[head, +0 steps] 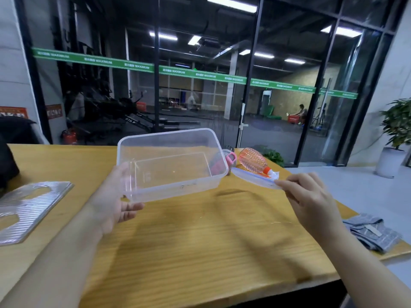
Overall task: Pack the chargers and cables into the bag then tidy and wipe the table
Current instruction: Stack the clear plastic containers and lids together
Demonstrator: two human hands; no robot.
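Left hand (115,196) has its fingers curled under the near corner of the clear plastic box (171,161), thumb up the side wall, and the box hangs tilted above the wooden table (200,241), empty as far as I can see. Right hand (309,196) pinches the near edge of the flat clear lid (253,177) between thumb and fingertips.

The risk: that one-corner grip is thin, so the box could swing or slip. The lid lies just beside the pink bottle (253,162), which is on its side, so dragging the lid out could roll it towards the far edge.

No chargers or cables show anywhere. The dark shape at the left edge (6,165), possibly the bag, is cut off. A pink object (219,163) sits behind the box, blurred through the plastic. The grey cloth (373,232) waits near the right edge, and a ribbed clear panel (29,207) lies on the left.
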